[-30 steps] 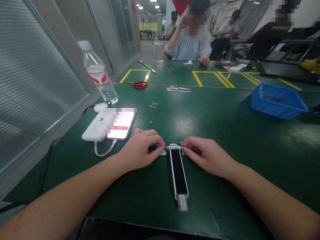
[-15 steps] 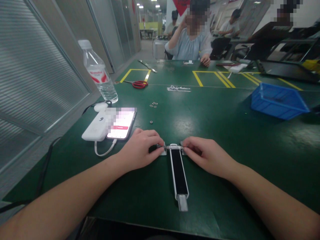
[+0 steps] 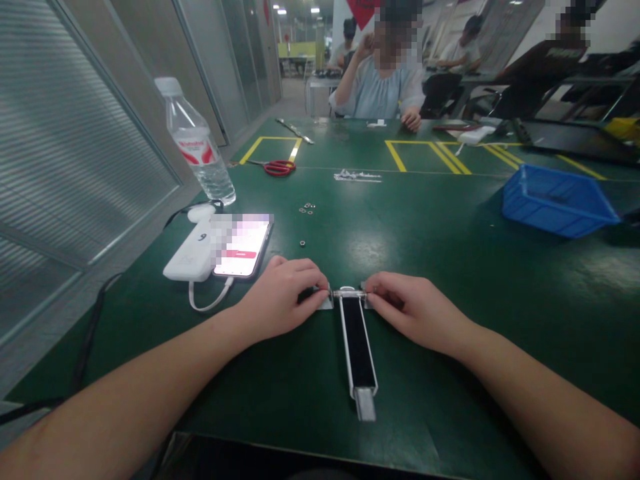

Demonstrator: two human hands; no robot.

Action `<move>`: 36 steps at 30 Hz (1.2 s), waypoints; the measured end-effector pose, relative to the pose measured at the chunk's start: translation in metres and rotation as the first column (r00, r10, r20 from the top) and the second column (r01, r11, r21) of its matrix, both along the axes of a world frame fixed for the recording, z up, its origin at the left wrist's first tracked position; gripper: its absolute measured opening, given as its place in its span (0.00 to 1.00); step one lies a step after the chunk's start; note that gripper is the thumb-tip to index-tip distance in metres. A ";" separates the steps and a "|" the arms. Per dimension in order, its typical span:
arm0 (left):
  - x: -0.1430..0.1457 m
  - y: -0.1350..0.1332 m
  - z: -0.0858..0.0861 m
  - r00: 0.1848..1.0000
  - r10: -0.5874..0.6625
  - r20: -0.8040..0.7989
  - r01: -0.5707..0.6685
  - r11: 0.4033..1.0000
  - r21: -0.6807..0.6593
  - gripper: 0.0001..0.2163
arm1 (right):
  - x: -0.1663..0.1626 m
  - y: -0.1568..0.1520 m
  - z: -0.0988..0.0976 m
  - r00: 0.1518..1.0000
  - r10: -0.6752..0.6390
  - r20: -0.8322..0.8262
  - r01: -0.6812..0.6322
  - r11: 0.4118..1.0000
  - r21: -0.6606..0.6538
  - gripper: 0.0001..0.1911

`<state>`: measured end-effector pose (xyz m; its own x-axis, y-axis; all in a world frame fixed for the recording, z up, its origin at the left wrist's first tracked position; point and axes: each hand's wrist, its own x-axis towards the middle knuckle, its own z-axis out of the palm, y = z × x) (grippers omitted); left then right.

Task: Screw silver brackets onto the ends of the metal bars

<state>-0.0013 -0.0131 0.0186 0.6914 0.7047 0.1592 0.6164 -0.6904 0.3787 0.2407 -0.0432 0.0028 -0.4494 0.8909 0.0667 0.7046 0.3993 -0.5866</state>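
Got water [image 3: 215, 187] in the bottle [image 3: 196, 147], can't make out much in the blue bin [image 3: 556, 205]. Pinching the shiny crosspiece [image 3: 349, 293] between left fingers [image 3: 313, 276] and right fingers [image 3: 384, 283], far end of a white-edged black bar [image 3: 359, 347] on the desk [image 3: 450, 413].

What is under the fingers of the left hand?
At the left hand, part of a silver plate shows under the fingers, beside a metal rod. They cover the plate's remainder and the exact spot they pinch.

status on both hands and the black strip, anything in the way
Left hand, right hand: pinching opposite ends of metal rod. Black strip extends from rod toward wearer. Phone beside left hand, apart from rod.
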 end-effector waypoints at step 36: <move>-0.001 0.003 0.003 0.998 0.018 -0.062 -0.020 0.999 -0.027 0.02 | 0.000 -0.002 0.002 1.000 0.010 0.010 -0.010 1.000 0.012 0.07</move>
<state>-0.0023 -0.0102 0.0220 0.6855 0.7216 0.0973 0.6522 -0.6679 0.3585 0.2410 -0.0450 0.0048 -0.4593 0.8853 0.0725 0.7061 0.4134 -0.5749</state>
